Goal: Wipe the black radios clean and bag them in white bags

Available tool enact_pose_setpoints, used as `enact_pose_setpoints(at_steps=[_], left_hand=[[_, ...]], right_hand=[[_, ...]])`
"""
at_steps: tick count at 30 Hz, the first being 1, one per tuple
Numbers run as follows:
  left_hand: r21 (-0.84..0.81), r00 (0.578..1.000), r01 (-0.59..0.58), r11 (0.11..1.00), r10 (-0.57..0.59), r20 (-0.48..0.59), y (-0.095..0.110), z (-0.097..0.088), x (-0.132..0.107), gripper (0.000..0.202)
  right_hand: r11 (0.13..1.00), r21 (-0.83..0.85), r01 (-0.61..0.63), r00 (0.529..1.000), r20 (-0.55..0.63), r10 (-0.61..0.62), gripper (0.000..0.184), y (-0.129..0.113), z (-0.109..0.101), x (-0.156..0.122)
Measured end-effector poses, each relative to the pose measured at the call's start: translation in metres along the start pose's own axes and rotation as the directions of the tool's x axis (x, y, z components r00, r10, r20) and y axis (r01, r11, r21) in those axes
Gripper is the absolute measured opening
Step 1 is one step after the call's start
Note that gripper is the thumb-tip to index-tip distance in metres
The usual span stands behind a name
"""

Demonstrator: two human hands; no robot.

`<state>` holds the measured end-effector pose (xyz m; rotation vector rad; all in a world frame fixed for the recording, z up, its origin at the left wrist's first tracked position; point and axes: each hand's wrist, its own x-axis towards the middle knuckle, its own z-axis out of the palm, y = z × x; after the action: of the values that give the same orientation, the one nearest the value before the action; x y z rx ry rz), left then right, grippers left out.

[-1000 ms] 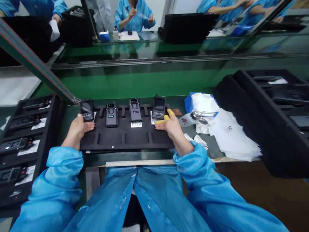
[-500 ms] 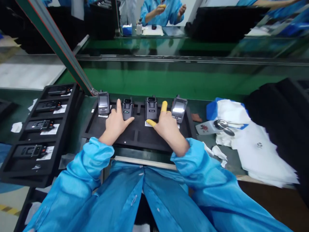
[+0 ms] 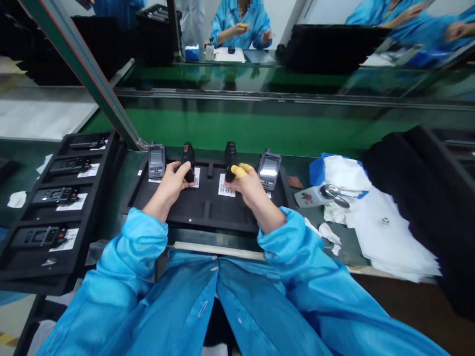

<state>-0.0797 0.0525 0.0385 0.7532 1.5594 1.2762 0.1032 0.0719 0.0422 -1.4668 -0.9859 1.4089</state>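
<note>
A black foam tray [image 3: 185, 207] lies in front of me with several handheld radio-like devices in a row along its far side. My left hand [image 3: 172, 180] grips a black handheld device [image 3: 187, 158], turned on its edge. My right hand [image 3: 247, 183], with yellow covers on the thumb and a finger, grips another black device [image 3: 231, 157], also edge-on. White printed labels [image 3: 226, 187] lie on the tray beside them. At the outer ends, a left device [image 3: 157, 162] and a right device [image 3: 269, 171] show their screens.
To the left, a black compartment tray [image 3: 83, 217] holds several devices with labels. On the right are a blue box [image 3: 316, 170] of white wipes, a metal-topped object [image 3: 330, 190] and a stack of white sheets [image 3: 389, 232]. Behind the green ledge [image 3: 241, 126], a person in blue [image 3: 241, 29] works.
Both hands have closed on the two middle devices and turned them from face-up onto their edges. Labels beside them show more fully. The view has shifted slightly.
</note>
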Motion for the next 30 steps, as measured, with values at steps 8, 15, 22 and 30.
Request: enact_pose_setpoints(at_steps=[8,15,22,30], left_hand=[[-0.369,0.959,0.283,0.885,-0.26,0.111,0.002,0.017,0.005,0.035],[-0.256,0.959,0.282,0.925,-0.279,0.05,-0.007,0.004,-0.001,0.042],[-0.05,0.968,0.251,0.967,-0.25,0.027,0.001,0.006,-0.015,0.05],[0.212,0.987,-0.139,0.967,0.119,0.106,-0.003,0.016,-0.063,0.065]], right_hand=[[0.867,0.389,-0.311,0.95,0.162,0.268,0.024,-0.003,0.007,-0.005],[0.933,0.244,-0.263,0.964,0.035,0.262,0.046,0.011,0.0,-0.011],[0.934,0.222,-0.28,0.959,0.101,0.263,0.055,0.007,-0.006,-0.014],[0.978,0.131,-0.165,0.974,0.18,0.141,0.057,-0.012,-0.088,-0.068]])
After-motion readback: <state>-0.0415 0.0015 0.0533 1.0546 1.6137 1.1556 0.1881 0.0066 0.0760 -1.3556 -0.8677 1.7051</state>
